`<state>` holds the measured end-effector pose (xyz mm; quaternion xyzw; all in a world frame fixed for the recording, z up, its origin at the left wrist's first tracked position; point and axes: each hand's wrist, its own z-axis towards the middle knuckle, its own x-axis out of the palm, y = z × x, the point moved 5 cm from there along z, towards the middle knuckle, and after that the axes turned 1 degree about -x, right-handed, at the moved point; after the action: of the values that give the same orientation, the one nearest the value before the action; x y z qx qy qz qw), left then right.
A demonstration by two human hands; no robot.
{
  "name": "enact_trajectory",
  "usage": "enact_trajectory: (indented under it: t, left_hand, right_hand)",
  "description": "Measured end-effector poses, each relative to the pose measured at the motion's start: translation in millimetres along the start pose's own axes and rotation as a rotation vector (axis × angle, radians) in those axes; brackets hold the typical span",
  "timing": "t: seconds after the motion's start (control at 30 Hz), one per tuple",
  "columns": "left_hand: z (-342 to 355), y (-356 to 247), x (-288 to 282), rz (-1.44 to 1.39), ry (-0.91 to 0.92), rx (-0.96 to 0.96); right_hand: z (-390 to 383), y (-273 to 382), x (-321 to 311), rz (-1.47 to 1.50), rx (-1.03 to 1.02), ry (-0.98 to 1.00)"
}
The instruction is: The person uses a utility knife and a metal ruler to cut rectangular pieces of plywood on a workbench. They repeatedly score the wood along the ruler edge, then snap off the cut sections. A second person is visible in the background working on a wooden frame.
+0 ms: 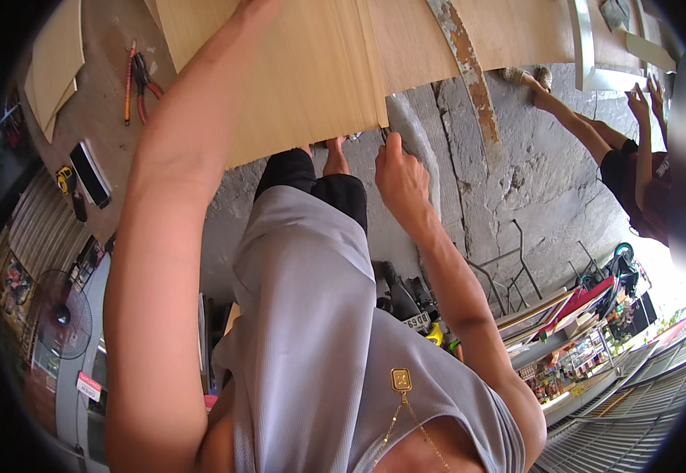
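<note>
Floor (516, 181) was rough grey concrete, cracked, with a rusty curved strip (469, 71) running across it. I saw a big plywood sheet (311, 71) lying flat on it, a second sheet (508, 31) just beside it, and thinner offcut boards (55, 59) well apart at the left. Also on the concrete: red-handled pliers (142, 83) near the big sheet, a yellow tape measure (64, 178), and a flat black-and-white tool (91, 173) beside it.
</note>
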<state>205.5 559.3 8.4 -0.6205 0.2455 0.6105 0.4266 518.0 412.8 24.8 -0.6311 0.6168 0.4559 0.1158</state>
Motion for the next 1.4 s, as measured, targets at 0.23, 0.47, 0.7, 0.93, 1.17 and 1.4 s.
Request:
enact_trajectory:
  t: [0.23,0.47,0.7,0.93,1.17,1.4]
  left_hand:
    - [9.2,7.9,9.6,-0.096,0.069,-0.067]
    - [18.9,21.4,13.1,-0.069,0.073,-0.059]
    - [-17.4,66.5,-55.5,-0.357,-0.455,0.111]
    - [-208.9,123.6,-76.8,-0.426,-0.086,-0.189]
    - [-267.6,128.7,-46.3,-0.675,0.091,-0.718]
    - [-252.2,125.6,-65.7,-0.622,-0.113,-0.859]
  right_hand:
    - [-163.5,-200.0,144.4,-0.2,0.233,0.46]
    - [-149.9,-141.1,54.2,0.136,0.572,-0.192]
    - [38.6,-3.0,-109.0,0.002,-0.04,-0.711]
    - [137.3,-6.5,-138.0,-0.34,-0.074,-0.775]
    - [107.4,35.6,-45.8,0.133,-0.168,-0.55]
    - [123.8,35.4,-75.9,0.531,-0.185,-0.294]
